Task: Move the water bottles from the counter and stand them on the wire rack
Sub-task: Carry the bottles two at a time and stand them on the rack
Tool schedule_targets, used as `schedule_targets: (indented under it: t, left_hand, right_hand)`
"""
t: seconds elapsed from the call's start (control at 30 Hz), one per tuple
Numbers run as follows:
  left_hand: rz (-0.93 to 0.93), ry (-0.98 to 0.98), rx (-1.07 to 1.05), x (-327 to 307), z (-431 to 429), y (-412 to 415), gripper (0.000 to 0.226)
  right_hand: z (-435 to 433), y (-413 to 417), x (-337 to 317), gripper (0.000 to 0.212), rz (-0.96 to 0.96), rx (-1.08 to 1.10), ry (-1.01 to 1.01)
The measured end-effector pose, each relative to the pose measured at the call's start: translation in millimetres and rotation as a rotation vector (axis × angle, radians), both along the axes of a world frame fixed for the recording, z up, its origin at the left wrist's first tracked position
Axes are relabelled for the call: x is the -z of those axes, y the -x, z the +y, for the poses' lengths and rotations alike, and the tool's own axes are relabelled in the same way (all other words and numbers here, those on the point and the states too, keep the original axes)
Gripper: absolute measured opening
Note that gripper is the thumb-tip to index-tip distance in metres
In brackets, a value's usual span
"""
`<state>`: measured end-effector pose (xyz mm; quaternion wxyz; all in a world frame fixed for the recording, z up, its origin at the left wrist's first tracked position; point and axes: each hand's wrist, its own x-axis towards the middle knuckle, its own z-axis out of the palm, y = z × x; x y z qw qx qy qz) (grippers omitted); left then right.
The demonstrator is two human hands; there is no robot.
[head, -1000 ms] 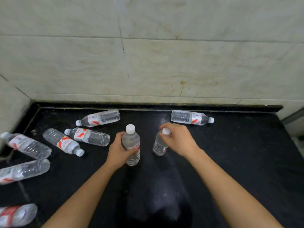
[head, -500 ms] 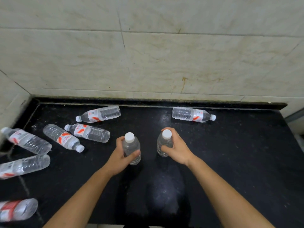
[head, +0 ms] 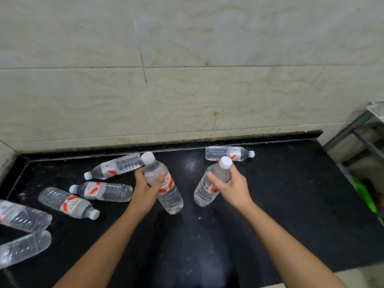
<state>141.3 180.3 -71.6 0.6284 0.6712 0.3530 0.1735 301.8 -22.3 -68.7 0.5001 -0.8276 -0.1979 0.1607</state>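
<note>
My left hand (head: 146,190) grips a clear water bottle (head: 166,192) with a white cap and red label, held up off the black counter (head: 280,204) and tilted. My right hand (head: 232,188) grips a second bottle (head: 207,188) near its neck, also lifted and tilted. Several more bottles lie flat on the counter at the left, among them one (head: 116,166) near the wall and one (head: 104,191) below it. Another bottle (head: 228,153) lies near the wall behind my right hand. A corner of the metal rack (head: 361,129) shows at the right edge.
A pale tiled wall (head: 187,80) runs along the back of the counter. Something green (head: 363,194) sits low beside the counter's right end, below the rack. The counter's front edge shows at the bottom right.
Both hands have lifted their bottles off the counter and tipped them. The view has swung right, bringing the rack's corner into sight.
</note>
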Motion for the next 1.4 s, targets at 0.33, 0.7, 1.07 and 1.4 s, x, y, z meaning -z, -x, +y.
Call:
schedule_targets:
  t: [0.33, 0.7, 1.07, 1.4]
  left_hand:
    - [-0.242, 0.114, 0.367, -45.7, -84.2, -86.5, 0.050]
    - [-0.341, 0.142, 0.724, -123.6, -266.7, -131.4, 0.048]
    - [-0.389, 0.066, 0.849, -122.6, -498.6, -164.8, 0.058]
    - [-0.399, 0.006, 0.884, -141.3, -646.7, -232.2, 0.062]
  right_hand:
    - [-91.1, 4.4, -86.8, 0.030, -0.064, 0.595, -0.389]
    - [-263.5, 9.7, -138.8, 0.026, -0.246, 0.816, -0.349]
    - [-510.0, 1.8, -126.8, 0.029, -0.256, 0.864, -0.308]
    - [-645.1, -67.8, -145.3, 0.043, -0.328, 0.865, -0.278]
